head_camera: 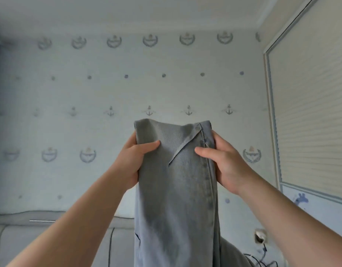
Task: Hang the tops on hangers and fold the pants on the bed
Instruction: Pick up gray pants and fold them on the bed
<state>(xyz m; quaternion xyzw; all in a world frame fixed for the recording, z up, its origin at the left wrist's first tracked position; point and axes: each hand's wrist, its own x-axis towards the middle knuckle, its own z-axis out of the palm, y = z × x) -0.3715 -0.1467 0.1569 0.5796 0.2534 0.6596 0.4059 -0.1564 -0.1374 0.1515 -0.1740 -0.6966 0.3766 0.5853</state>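
Observation:
A pair of grey-blue denim pants (176,189) hangs lengthwise in front of me, held up high at its upper end. My left hand (133,160) grips the left edge, thumb across the front of the cloth. My right hand (222,160) grips the right edge along the seam, thumb pressing on the front. The lower part of the pants drops out of view at the bottom. No hanger or top is in sight.
A wall (127,89) with anchor-patterned wallpaper fills the background. A padded grey headboard (50,237) runs along the lower left. A window with a pale blind (311,112) is on the right. A wall socket with a dark cable (260,237) sits at the lower right.

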